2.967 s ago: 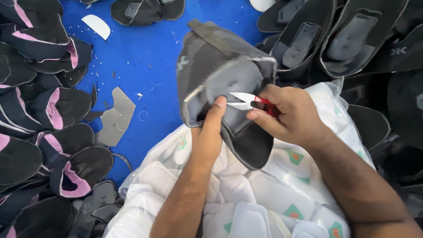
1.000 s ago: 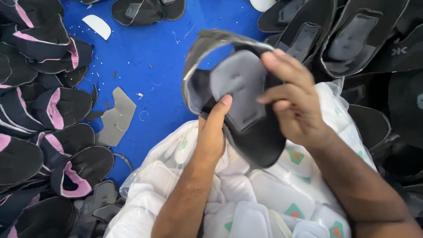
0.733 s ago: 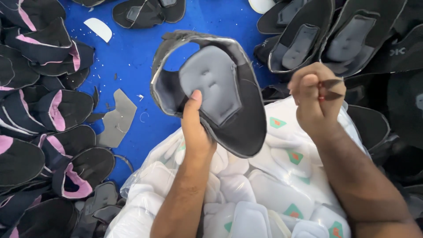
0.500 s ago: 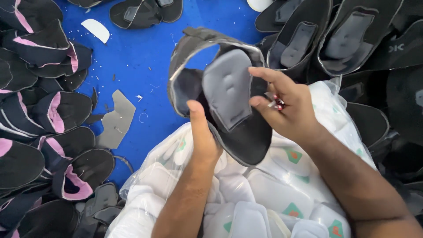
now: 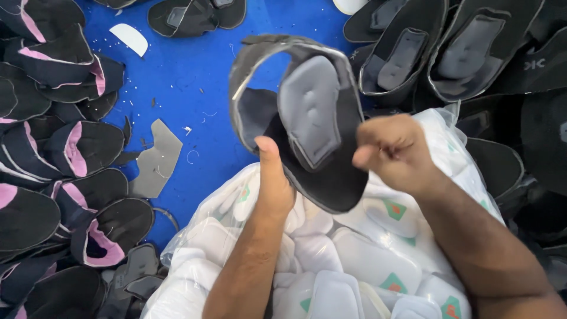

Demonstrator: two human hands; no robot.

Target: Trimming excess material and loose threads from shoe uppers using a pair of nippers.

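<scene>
The left hand grips the black and grey shoe upper at its lower left edge, thumb pointing up along the dark lining and the other fingers hidden behind the piece. The upper stands raised above the blue table, its grey padded tongue facing the camera and its collar looping over the top. The right hand sits just beside the upper's right edge, curled into a loose fist; it is blurred, and I cannot tell whether it holds anything or touches the upper.

Below both forearms, at the table's near edge, lies a clear plastic bag packed with white moulded inserts bearing small green and red marks. Black uppers with pink lining pile along the left edge, black and grey uppers fill the far right corner, and a grey offcut lies on bare blue near the left pile.
</scene>
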